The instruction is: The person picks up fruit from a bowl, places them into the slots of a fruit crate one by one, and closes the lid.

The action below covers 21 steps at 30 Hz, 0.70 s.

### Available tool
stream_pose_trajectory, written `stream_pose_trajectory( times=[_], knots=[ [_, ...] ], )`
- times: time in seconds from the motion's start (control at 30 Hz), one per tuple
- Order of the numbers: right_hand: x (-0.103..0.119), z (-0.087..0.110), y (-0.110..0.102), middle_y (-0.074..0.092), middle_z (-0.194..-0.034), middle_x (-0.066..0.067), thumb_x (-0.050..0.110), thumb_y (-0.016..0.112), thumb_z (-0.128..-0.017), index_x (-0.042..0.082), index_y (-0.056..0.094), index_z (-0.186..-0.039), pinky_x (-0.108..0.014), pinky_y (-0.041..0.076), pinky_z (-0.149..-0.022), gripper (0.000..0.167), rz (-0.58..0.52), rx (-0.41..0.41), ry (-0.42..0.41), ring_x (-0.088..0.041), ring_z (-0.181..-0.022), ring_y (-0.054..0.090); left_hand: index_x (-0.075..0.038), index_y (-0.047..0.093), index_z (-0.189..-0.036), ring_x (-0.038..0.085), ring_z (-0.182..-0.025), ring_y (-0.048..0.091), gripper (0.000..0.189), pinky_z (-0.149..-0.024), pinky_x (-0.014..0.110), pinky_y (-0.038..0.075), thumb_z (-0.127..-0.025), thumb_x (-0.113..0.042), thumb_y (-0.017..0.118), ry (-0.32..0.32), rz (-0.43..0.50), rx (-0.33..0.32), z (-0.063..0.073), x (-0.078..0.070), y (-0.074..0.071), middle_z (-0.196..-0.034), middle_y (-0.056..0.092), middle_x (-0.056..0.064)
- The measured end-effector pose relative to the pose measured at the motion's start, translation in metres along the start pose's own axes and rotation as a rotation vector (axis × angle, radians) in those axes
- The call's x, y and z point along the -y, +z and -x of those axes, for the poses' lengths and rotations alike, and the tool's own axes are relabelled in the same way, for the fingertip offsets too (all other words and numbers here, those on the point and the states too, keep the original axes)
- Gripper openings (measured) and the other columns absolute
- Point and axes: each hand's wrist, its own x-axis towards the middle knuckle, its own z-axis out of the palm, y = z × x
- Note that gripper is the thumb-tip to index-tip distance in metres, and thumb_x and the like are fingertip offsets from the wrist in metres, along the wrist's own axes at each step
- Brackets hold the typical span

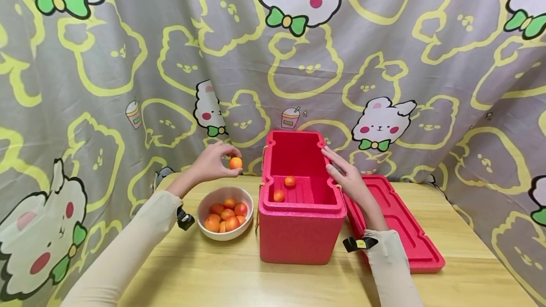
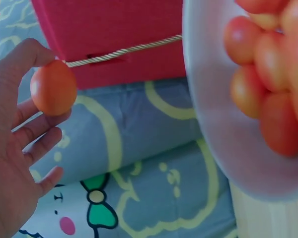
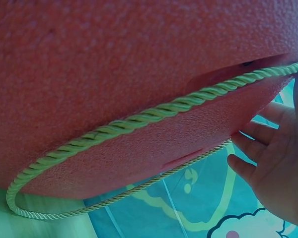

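Observation:
My left hand [image 1: 215, 161] pinches a small round orange-red fruit [image 1: 235, 163] between thumb and fingers, in the air between the bowl and the box. The left wrist view shows this smooth, slightly oval fruit [image 2: 54, 88] at the fingertips. Below that hand, a white bowl [image 1: 204, 232] holds several similar fruits [image 1: 228, 213]. Right of it stands an uncovered red foam box [image 1: 300, 238], two fruits [image 1: 290, 182] lying on its floor. My right hand [image 1: 350, 179] rests against the box's right rim with its fingers extended; in the right wrist view, that hand [image 3: 275, 148] is partly cut off.
A red foam lid [image 1: 409, 231] lies on the wooden table [image 1: 222, 274] to the box's right, partly under my right forearm. Twisted gold cord [image 3: 154, 114] loops along the box's side. A patterned grey curtain [image 1: 239, 60] hangs behind the table.

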Motion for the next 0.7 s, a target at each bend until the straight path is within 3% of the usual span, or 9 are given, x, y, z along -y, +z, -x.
stream_pose_trajectory(
  times=[0.27,0.5,0.7],
  knots=[
    [0.0,-0.001,0.0,0.031,-0.167,-0.004,0.019,0.055,-0.103,0.021,0.042,-0.156,-0.057,0.044,-0.107,0.055,-0.001,-0.002,0.004,-0.032,-0.154,0.03,-0.014,0.073,-0.103,0.02,-0.091,0.051,0.032,-0.083,0.041,0.04,-0.078,-0.031,0.084,0.014,0.007,-0.074,-0.017,-0.013,-0.001,-0.099,0.073,0.003],
    [0.001,0.0,-0.001,0.03,-0.168,0.0,0.027,0.056,-0.103,0.023,0.041,-0.157,-0.051,0.049,-0.103,0.056,-0.008,-0.006,0.007,-0.03,-0.154,0.032,-0.015,0.074,-0.107,0.02,-0.095,0.052,0.031,-0.086,0.042,0.04,-0.082,-0.031,0.083,0.021,0.013,-0.06,-0.036,-0.027,-0.001,-0.103,0.073,0.001],
    [0.002,0.0,0.0,0.03,-0.168,0.001,0.027,0.057,-0.103,0.024,0.041,-0.157,-0.051,0.049,-0.104,0.056,-0.009,-0.001,0.016,-0.028,-0.154,0.031,-0.013,0.073,-0.111,0.027,-0.102,0.055,0.034,-0.096,0.049,0.04,-0.084,-0.032,0.081,0.039,0.01,-0.034,-0.05,-0.042,-0.003,-0.106,0.072,0.003]
  ],
)
